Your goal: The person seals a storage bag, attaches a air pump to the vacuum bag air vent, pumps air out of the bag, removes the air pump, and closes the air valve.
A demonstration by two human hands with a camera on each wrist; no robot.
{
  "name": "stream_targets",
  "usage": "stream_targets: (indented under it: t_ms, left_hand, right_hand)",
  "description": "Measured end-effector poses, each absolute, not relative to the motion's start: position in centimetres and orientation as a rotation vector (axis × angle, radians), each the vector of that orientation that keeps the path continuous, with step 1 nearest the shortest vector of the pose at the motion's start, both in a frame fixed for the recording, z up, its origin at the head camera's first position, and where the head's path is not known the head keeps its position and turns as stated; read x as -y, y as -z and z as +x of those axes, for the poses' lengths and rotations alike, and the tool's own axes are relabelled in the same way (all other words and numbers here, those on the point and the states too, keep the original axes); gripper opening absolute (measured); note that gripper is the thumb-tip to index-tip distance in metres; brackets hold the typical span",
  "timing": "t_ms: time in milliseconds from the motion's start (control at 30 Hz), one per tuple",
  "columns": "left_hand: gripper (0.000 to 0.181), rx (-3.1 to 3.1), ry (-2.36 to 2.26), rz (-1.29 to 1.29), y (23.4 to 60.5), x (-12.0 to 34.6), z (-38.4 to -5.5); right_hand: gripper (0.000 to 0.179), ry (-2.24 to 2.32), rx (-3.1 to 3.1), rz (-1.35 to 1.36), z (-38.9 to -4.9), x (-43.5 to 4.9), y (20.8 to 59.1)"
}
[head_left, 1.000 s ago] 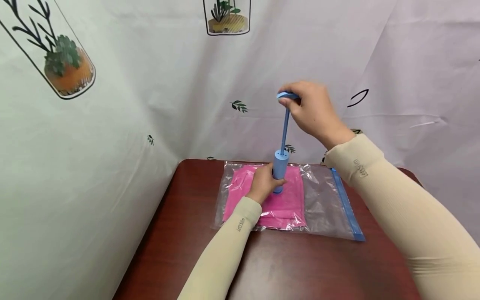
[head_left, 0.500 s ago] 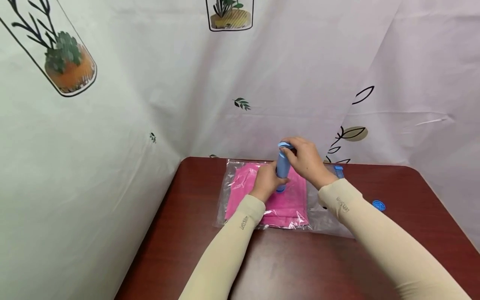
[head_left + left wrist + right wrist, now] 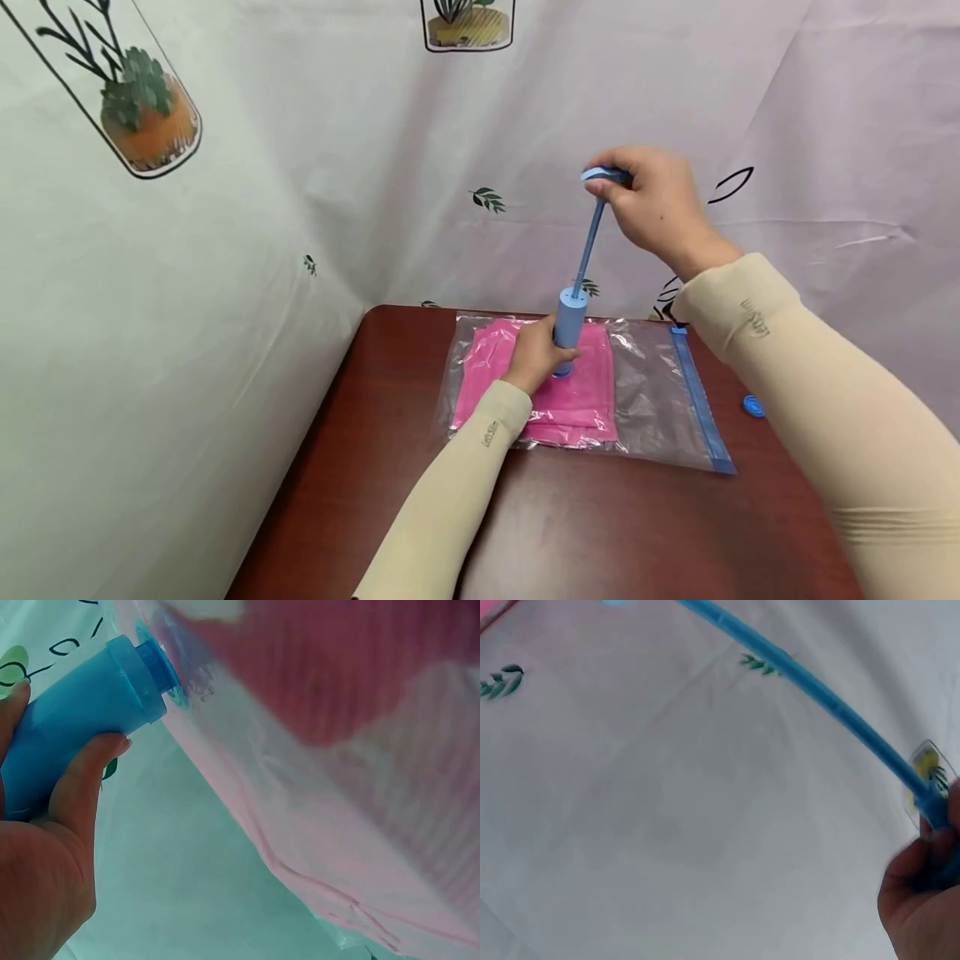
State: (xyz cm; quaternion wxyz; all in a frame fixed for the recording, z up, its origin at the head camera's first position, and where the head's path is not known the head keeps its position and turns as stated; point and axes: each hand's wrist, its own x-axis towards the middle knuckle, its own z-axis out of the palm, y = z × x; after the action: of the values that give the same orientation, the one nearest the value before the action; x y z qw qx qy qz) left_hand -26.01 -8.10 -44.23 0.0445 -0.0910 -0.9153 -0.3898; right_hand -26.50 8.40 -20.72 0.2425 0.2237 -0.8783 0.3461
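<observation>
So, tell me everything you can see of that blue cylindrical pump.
The blue, plastic-looking cylindrical pump leans slightly, its narrow nozzle against a round blue valve on the clear plastic bag. A thin blue rod extends from the barrel, topped by a handle. The left hand grips the barrel; the right hand holds the handle.

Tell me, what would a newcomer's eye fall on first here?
Probably the bright pink cloth, inside a clear bag on the dark red table. Next would be the blue pump over that cloth, its body held by the left fingers, its handle raised on a thin rod in the right fingers.
</observation>
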Motion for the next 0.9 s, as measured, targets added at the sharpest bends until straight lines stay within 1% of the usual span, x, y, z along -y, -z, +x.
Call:
stream_targets:
  t_ms: [100,233,467,567,667,767,900]
  left_hand:
    - [0.044,2.815,1.196,-0.249,43.8,8.2,-25.8]
    - [0.047,2.814,1.194,-0.288,44.4,8.3,-26.5]
    - [0.053,2.750,1.046,-0.393,51.7,8.0,-31.6]
    - [0.055,2.739,0.993,-0.410,52.9,7.8,-32.2]
    - [0.056,2.726,0.946,-0.406,53.3,7.8,-32.3]
    - [0.057,2.732,0.932,-0.382,53.2,8.0,-32.3]
    - [0.054,2.755,0.967,-0.366,52.8,8.5,-32.5]
  right_hand:
    - [0.027,-0.918,2.373,0.641,-26.4,-8.4,20.4]
    - [0.026,-0.951,2.414,0.685,-26.2,-8.2,23.2]
    - [0.029,-0.958,2.598,0.702,-25.9,-8.1,31.2]
    - [0.032,-0.977,2.636,0.682,-25.8,-8.1,33.4]
    - [0.034,-0.991,2.642,0.674,-25.9,-8.0,34.3]
    - [0.034,-0.986,2.643,0.687,-26.2,-7.8,34.3]
    - [0.035,-0.983,2.657,0.685,-26.6,-7.5,34.1]
